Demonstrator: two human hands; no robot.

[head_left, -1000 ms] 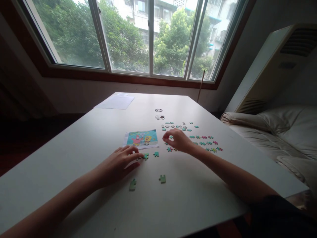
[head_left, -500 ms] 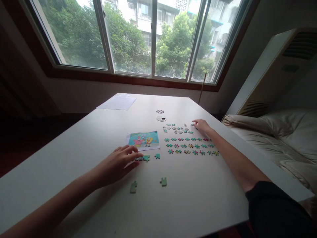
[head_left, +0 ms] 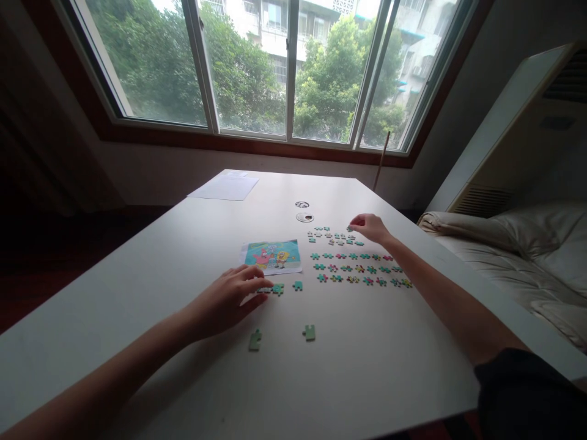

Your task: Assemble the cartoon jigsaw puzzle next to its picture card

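My right hand (head_left: 370, 228) reaches to the far right of the table, thumb and fingertips pinched on a small jigsaw puzzle piece (head_left: 350, 228). My left hand (head_left: 236, 292) rests with its fingers apart beside a few joined puzzle pieces (head_left: 277, 289); the fingers partly hide their left end. One loose teal piece (head_left: 298, 285) lies just right of these. Behind them is a cartoon reference picture (head_left: 274, 255) on paper. Rows of loose puzzle pieces (head_left: 360, 269) spread out to its right. Closer to me lie two green pieces, a left one (head_left: 255, 340) and a right one (head_left: 309, 332).
The white table (head_left: 192, 379) runs toward the window (head_left: 247, 73). White paper sheets (head_left: 224, 187) lie at its far left corner. Two round inserts, one of them a pale disc (head_left: 305, 217), sit in the tabletop. A beige sofa (head_left: 499, 244) stands along the right side.
My right hand has moved left from the row's far right end and its fingers have closed on a piece. My left hand stays by the joined pieces. The view has shifted slightly.
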